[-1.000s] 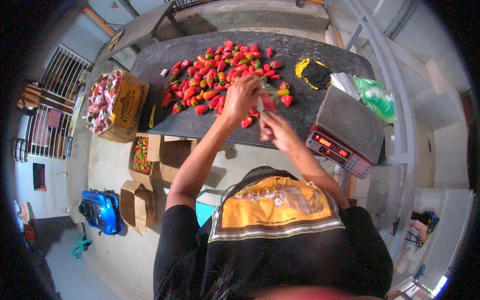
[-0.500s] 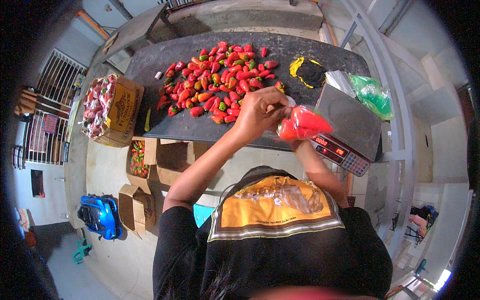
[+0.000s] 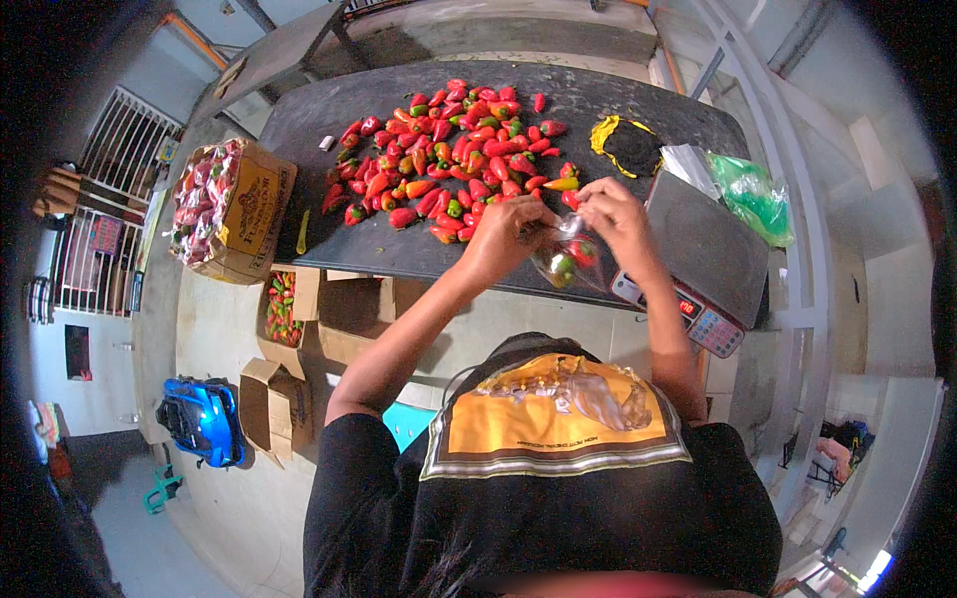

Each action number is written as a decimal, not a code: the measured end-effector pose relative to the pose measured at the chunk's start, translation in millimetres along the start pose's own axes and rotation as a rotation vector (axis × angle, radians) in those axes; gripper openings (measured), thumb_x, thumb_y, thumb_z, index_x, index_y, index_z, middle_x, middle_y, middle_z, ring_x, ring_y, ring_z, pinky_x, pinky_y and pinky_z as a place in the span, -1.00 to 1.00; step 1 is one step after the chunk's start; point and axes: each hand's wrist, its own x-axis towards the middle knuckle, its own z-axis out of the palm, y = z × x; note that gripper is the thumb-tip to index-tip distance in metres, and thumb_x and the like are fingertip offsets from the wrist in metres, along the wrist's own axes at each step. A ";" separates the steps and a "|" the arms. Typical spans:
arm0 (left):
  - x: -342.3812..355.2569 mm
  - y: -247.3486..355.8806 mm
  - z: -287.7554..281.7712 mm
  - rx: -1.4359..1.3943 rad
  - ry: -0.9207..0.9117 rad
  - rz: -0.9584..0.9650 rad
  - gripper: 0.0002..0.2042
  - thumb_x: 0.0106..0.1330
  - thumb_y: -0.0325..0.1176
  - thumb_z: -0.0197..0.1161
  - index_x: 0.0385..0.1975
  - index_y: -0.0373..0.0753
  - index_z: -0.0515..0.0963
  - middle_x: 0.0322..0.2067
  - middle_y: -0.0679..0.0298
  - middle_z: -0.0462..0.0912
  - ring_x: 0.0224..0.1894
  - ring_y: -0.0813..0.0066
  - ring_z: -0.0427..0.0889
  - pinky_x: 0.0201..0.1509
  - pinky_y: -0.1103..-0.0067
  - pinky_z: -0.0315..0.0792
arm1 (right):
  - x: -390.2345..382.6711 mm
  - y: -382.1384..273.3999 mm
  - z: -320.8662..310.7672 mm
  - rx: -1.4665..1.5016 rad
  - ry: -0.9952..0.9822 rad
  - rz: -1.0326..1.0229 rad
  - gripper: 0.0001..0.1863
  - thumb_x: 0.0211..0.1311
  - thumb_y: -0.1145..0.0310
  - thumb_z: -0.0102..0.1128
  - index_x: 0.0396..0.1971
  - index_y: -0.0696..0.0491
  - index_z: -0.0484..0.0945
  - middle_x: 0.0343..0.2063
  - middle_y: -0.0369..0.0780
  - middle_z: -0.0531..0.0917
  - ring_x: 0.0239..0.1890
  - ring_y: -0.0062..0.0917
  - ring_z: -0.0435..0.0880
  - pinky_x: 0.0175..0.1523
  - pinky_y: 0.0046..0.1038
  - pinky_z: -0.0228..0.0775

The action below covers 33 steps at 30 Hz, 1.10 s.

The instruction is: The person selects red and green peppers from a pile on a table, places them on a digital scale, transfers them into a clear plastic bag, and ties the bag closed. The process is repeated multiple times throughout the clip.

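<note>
Over the front edge of the dark table point(image 3: 399, 249), a clear plastic bag point(image 3: 566, 261) with red and green peppers inside hangs between my hands. My left hand point(image 3: 506, 237) is closed on one side of the bag's gathered top. Bent and pinched, the fingers of my right hand point(image 3: 620, 221) hold the other side of that top. A loose spread of red peppers point(image 3: 439, 149), some partly green or orange, lies on the table just beyond my hands. My right forearm passes next to a digital scale point(image 3: 703, 229) with a lit red display.
At the left stands a cardboard box point(image 3: 257, 214) filled with bagged peppers. A green plastic bag point(image 3: 750, 194) and a yellow-and-black item point(image 3: 623, 145) lie by the scale. Below are open cartons point(image 3: 269, 409), one holding peppers point(image 3: 282, 309), and a blue bag point(image 3: 202, 424).
The pepper bag has turned and dropped lower, swinging left from in front of the scale. My right hand has come up from behind it to the bag's top. The whole view has shifted slightly.
</note>
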 end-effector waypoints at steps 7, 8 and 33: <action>23.9 58.1 2.6 -0.688 0.155 -0.088 -0.92 0.16 -0.53 0.26 -0.42 -0.38 0.51 -0.50 0.38 0.53 -0.38 0.69 0.51 -0.31 0.69 0.42 | -6.7 0.2 18.9 0.929 0.035 0.350 -0.76 0.22 0.19 0.13 -0.27 0.05 0.53 -0.43 -0.33 0.59 -0.43 -0.69 0.56 -0.31 -0.63 0.41; 28.2 58.9 4.1 -0.778 0.192 -0.120 -0.92 0.16 -0.53 0.26 -0.42 -0.37 0.50 -0.50 0.37 0.53 -0.39 0.70 0.51 -0.31 0.70 0.42 | -7.4 4.2 32.9 1.055 0.018 0.415 -0.75 0.21 0.16 0.13 -0.24 0.02 0.51 -0.45 -0.34 0.59 -0.48 -0.71 0.56 -0.39 -0.66 0.42; 6.8 -37.1 58.3 0.010 0.566 -0.288 -0.88 -0.06 -0.58 0.26 -0.49 -0.38 0.53 -0.54 0.12 0.53 -0.50 0.33 0.55 -0.40 0.51 0.40 | -18.7 15.4 64.7 -0.377 0.077 0.170 -0.89 0.16 0.45 0.05 -0.38 0.15 0.37 -0.44 0.01 0.53 -0.30 -0.01 0.51 -0.27 -0.11 0.32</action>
